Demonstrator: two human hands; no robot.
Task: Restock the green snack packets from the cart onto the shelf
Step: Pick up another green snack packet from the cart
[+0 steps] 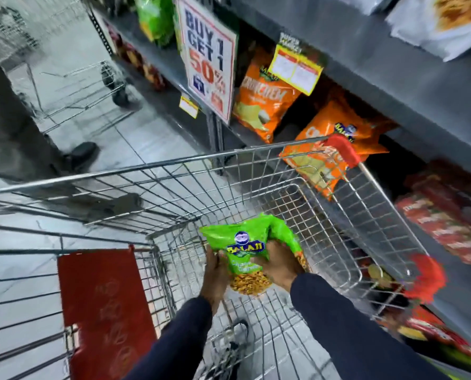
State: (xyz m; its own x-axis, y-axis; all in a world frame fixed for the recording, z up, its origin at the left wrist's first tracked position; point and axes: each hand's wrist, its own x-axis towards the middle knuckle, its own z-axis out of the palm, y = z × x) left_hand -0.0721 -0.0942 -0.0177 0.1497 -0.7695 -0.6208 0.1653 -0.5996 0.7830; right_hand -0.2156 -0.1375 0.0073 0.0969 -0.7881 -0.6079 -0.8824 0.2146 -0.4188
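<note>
Green snack packets (246,248) with a blue logo are held low inside the wire cart (174,165). My left hand (215,278) grips their left edge and my right hand (278,266) grips the right side from above; a second green packet seems to lie behind the front one. Both arms wear dark sleeves. More green packets (154,17) stand on a grey shelf (379,72) at the upper left of the rack. The cart's bottom around my hands shows only wire.
Orange snack bags (264,100) and red packets (448,223) fill the lower shelves on the right. A "Buy 1 Get 1" sign (207,58) hangs off the rack. A red child-seat flap (102,305) is at the cart's near left. A person's dark shoe (82,154) and another cart (86,86) are at left.
</note>
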